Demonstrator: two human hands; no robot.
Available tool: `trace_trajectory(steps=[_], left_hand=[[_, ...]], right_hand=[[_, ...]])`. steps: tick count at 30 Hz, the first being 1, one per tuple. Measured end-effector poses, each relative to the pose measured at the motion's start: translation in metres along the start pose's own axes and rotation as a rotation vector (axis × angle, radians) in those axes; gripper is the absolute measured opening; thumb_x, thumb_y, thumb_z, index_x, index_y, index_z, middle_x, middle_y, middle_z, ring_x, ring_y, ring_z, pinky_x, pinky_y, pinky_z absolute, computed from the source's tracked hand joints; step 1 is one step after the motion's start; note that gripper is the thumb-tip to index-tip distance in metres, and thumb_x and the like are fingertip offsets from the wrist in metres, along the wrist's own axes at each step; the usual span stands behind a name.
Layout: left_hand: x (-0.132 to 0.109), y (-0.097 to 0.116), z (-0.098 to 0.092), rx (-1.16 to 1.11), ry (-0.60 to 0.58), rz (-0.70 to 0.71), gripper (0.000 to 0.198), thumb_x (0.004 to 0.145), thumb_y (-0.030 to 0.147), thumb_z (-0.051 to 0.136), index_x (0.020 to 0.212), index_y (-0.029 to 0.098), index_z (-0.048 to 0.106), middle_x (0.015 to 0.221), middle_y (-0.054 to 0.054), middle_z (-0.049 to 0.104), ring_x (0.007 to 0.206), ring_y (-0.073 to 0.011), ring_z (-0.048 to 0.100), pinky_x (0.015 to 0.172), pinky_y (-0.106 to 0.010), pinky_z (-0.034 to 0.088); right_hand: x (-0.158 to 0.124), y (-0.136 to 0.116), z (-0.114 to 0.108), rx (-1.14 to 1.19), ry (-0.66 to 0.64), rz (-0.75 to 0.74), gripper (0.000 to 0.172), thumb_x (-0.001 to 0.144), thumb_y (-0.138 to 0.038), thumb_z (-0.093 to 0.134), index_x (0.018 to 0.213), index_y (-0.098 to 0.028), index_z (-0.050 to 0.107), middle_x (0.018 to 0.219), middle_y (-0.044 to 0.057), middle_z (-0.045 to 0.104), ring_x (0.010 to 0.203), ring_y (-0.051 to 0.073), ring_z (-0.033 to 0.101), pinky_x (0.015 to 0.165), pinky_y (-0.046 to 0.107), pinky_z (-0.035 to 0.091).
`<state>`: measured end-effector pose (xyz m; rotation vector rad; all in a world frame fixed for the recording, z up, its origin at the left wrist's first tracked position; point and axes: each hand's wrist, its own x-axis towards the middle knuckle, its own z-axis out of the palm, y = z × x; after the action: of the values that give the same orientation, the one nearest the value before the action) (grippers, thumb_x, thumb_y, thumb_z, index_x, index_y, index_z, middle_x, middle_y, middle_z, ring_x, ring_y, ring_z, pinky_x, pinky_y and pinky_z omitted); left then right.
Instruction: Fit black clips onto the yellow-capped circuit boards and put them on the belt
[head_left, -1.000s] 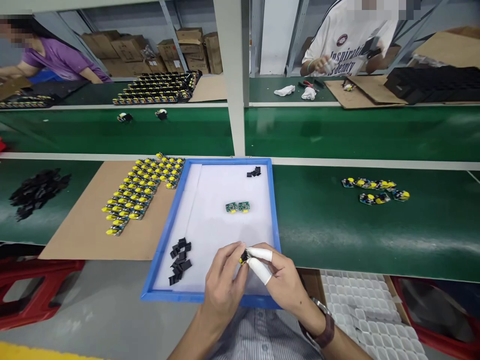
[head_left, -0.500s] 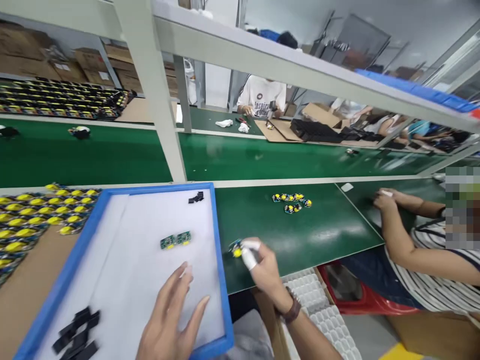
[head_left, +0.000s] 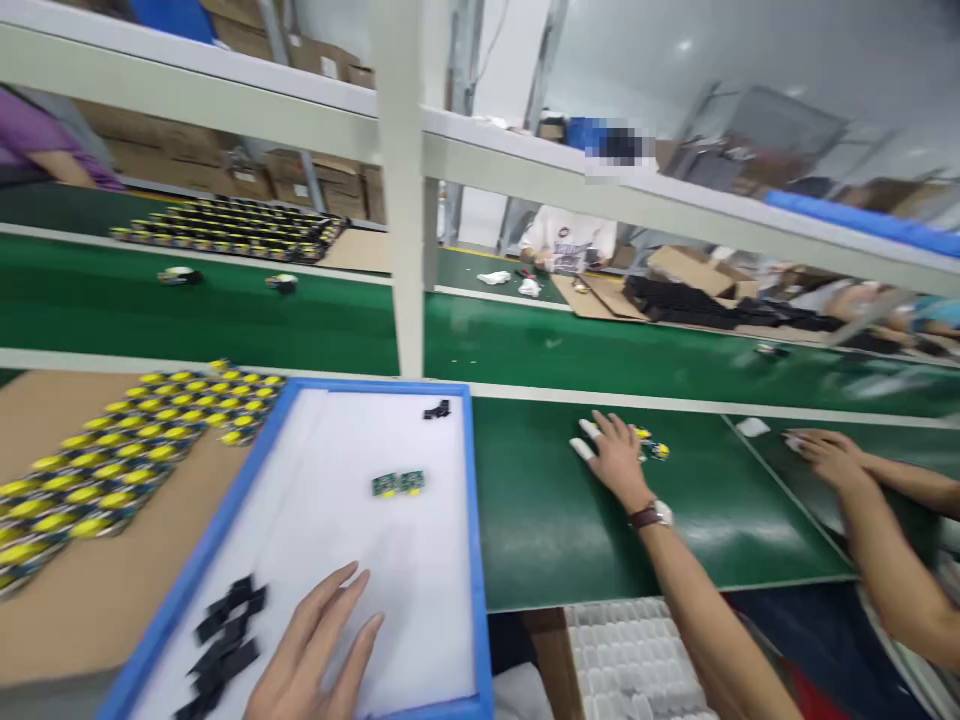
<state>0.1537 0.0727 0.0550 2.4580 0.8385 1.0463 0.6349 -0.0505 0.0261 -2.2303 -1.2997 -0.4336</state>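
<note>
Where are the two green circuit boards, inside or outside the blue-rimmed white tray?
Inside: both boards lie on the white floor, within the rim.

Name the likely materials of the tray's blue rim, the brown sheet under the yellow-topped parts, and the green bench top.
Blue rim: probably plastic; smooth, evenly coloured.
Brown sheet: most likely cardboard; flat, matte and plain tan.
Green bench top: perhaps rubber or vinyl sheeting; smooth, with a soft sheen where light reflects, though coated board is possible.

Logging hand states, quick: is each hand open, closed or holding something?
Left hand: open, nothing visible in it, over the blue-rimmed tray.
Right hand: open, spread beside the yellow-topped boards; whether it holds anything cannot be told.
</note>
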Motion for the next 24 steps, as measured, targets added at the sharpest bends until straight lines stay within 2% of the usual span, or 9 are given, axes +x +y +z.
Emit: trace_trajectory(steps=[4,6,8,10,13,15,17,20,24], left_hand=[[-0.015,-0.025,-0.044,0.238,0.125,-0.138,0.035,0.091,0.026,0.067,0.126,0.027,0.066,0.128,-0.008,0.068,0.107,-0.0274,0.071,0.104,-0.043,0.056],[-0.017,-0.040,-0.066,0.369,0.205,-0.278,0.031,0.092,0.030,0.066,0.123,0.025,0.066,0.124,-0.008,0.069,0.101,-0.0272,0.072,0.102,-0.045,0.055],[-0.015,-0.054,-0.079,0.459,0.186,-0.380,0.028,0.094,0.036,0.062,0.118,0.024,0.067,0.120,-0.009,0.071,0.097,-0.0275,0.073,0.098,-0.046,0.057],[-0.005,-0.063,-0.077,0.465,0.065,-0.371,0.027,0.095,0.039,0.059,0.115,0.023,0.067,0.118,-0.010,0.072,0.103,-0.0294,0.072,0.098,-0.045,0.057],[0.021,-0.059,-0.053,0.375,-0.148,-0.223,0.031,0.096,0.032,0.057,0.124,0.021,0.065,0.124,-0.012,0.071,0.114,-0.0299,0.069,0.099,-0.045,0.058],[0.043,-0.046,-0.037,0.322,-0.365,-0.098,0.045,0.093,0.024,0.061,0.137,0.021,0.057,0.139,-0.012,0.064,0.126,-0.0306,0.062,0.106,-0.047,0.054],[0.063,-0.033,-0.031,0.291,-0.504,0.010,0.054,0.089,0.018,0.065,0.142,0.024,0.054,0.151,-0.011,0.054,0.136,-0.0325,0.053,0.111,-0.050,0.049],[0.081,-0.029,-0.044,0.263,-0.502,-0.004,0.055,0.091,0.016,0.062,0.145,0.023,0.050,0.152,-0.012,0.052,0.140,-0.0318,0.050,0.113,-0.050,0.046],[0.074,-0.051,-0.078,0.232,-0.278,-0.225,0.042,0.101,0.028,0.049,0.142,0.021,0.052,0.143,-0.013,0.060,0.132,-0.0282,0.057,0.110,-0.047,0.048]], right_hand=[[0.012,0.002,0.002,0.054,0.033,-0.024,0.033,0.095,-0.035,0.054,0.109,-0.010,0.070,0.131,0.028,0.062,0.127,0.047,0.050,0.102,0.078,0.030],[0.013,-0.021,0.005,0.110,0.073,-0.104,0.035,0.094,-0.035,0.059,0.118,-0.012,0.067,0.132,0.025,0.062,0.127,0.043,0.053,0.104,0.070,0.038],[0.009,-0.067,0.009,0.239,0.056,-0.224,0.037,0.094,-0.033,0.061,0.128,-0.017,0.063,0.131,0.019,0.064,0.123,0.035,0.058,0.106,0.058,0.046],[0.003,-0.126,0.015,0.402,-0.080,-0.353,0.037,0.097,-0.028,0.060,0.133,-0.022,0.060,0.128,0.014,0.065,0.119,0.029,0.062,0.104,0.049,0.051],[-0.001,-0.211,0.032,0.483,-0.379,-0.526,0.039,0.096,-0.024,0.058,0.135,-0.020,0.057,0.132,0.016,0.063,0.123,0.032,0.059,0.104,0.052,0.051],[0.000,-0.248,0.042,0.480,-0.509,-0.559,0.040,0.095,-0.017,0.055,0.135,-0.016,0.056,0.133,0.019,0.062,0.126,0.034,0.058,0.105,0.054,0.050],[-0.001,-0.267,0.046,0.475,-0.555,-0.569,0.042,0.094,-0.011,0.051,0.135,-0.014,0.056,0.127,0.019,0.064,0.121,0.033,0.060,0.103,0.053,0.052],[-0.012,-0.277,0.038,0.531,-0.610,-0.584,0.047,0.094,-0.011,0.053,0.141,-0.017,0.050,0.124,0.016,0.064,0.115,0.030,0.063,0.098,0.047,0.055],[-0.034,-0.292,0.022,0.642,-0.760,-0.674,0.048,0.094,-0.014,0.059,0.140,-0.021,0.049,0.126,0.014,0.063,0.114,0.029,0.062,0.096,0.045,0.055]])
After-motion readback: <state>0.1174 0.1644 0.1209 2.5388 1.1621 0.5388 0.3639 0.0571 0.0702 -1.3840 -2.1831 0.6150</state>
